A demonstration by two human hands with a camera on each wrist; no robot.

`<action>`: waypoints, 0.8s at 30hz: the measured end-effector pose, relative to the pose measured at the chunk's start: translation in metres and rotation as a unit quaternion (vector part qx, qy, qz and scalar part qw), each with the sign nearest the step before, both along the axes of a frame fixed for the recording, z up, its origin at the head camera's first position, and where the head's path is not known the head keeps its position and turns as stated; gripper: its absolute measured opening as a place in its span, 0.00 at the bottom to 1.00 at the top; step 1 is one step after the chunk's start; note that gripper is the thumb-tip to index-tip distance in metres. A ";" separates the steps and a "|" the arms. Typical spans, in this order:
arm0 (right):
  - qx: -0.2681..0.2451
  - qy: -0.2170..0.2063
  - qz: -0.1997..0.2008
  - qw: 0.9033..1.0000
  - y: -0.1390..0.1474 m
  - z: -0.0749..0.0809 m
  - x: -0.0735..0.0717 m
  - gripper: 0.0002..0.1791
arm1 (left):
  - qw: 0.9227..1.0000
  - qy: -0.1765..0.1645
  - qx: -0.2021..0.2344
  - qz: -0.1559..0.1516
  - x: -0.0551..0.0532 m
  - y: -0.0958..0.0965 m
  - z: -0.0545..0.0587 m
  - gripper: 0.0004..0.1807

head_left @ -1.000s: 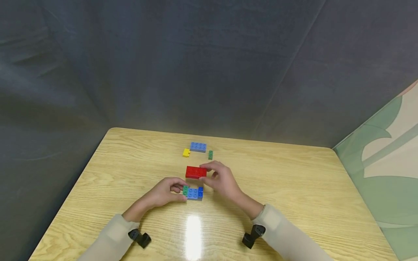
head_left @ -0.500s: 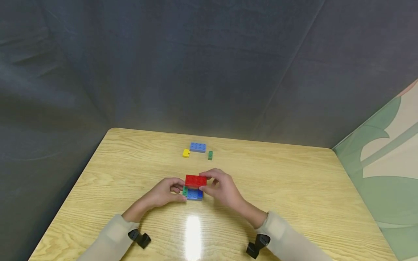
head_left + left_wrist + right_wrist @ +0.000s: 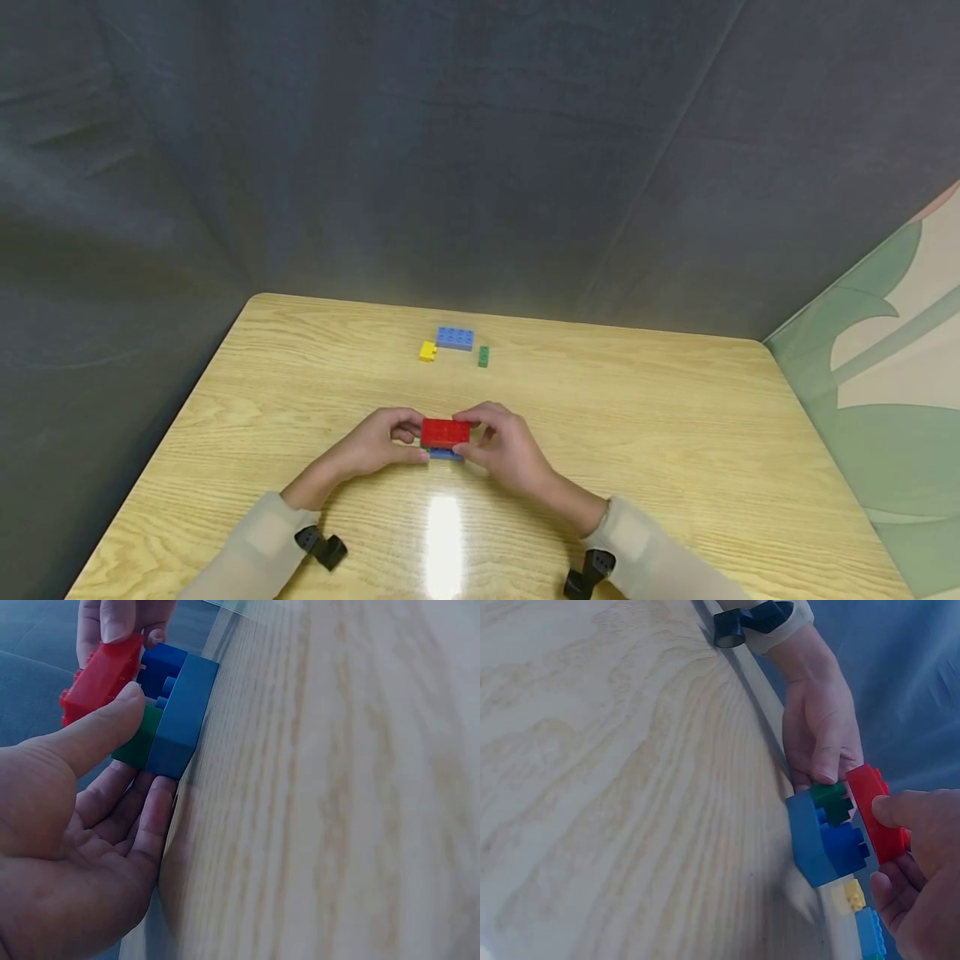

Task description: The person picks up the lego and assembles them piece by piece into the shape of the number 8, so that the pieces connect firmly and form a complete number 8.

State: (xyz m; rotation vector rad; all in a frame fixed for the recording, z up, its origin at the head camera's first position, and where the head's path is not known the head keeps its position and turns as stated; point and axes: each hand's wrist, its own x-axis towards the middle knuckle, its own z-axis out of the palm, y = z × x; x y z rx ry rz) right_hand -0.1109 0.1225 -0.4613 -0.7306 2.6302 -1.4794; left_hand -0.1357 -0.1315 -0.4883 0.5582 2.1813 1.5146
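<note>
Between thumb and fingers my right hand [image 3: 506, 450] pinches a red toy building brick [image 3: 446, 432] by its right end. The brick is just above a small build, and the right wrist view shows a narrow gap between them. This build has a blue base brick [image 3: 184, 709] on the table, a small green brick [image 3: 139, 739] on one end and a darker blue brick [image 3: 844, 847] on the other. My left hand [image 3: 378, 443] grips the green end, thumb on one side and fingers on the other. From the head view, red hides most of the build.
Farther back on the wooden table [image 3: 637, 400] lie a loose blue brick [image 3: 455, 337], a yellow piece [image 3: 427, 352] and a small green brick [image 3: 483, 357]. A dark curtain [image 3: 480, 167] hangs behind the table's far edge.
My right hand has brought the red brick toward me and over the blue build, covering most of it. My left hand has stayed in place, and the loose bricks have not moved.
</note>
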 end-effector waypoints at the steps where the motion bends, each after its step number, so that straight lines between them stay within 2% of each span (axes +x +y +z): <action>1: 0.001 -0.001 0.000 1.000 0.000 -0.001 0.000 0.18 | 1.000 -0.001 -0.001 0.000 0.000 0.000 0.000 0.23; 15: 0.016 -0.005 -0.004 1.000 -0.004 -0.005 0.001 0.18 | 1.000 -0.009 0.001 -0.001 0.000 -0.001 0.000 0.24; 18: 0.023 0.003 -0.003 1.000 -0.004 -0.004 0.002 0.18 | 1.000 -0.010 0.000 0.000 0.000 0.000 0.000 0.24; 24: 0.037 0.043 0.003 0.998 -0.004 -0.005 0.002 0.19 | 1.000 -0.007 -0.002 0.001 0.000 0.001 0.002 0.24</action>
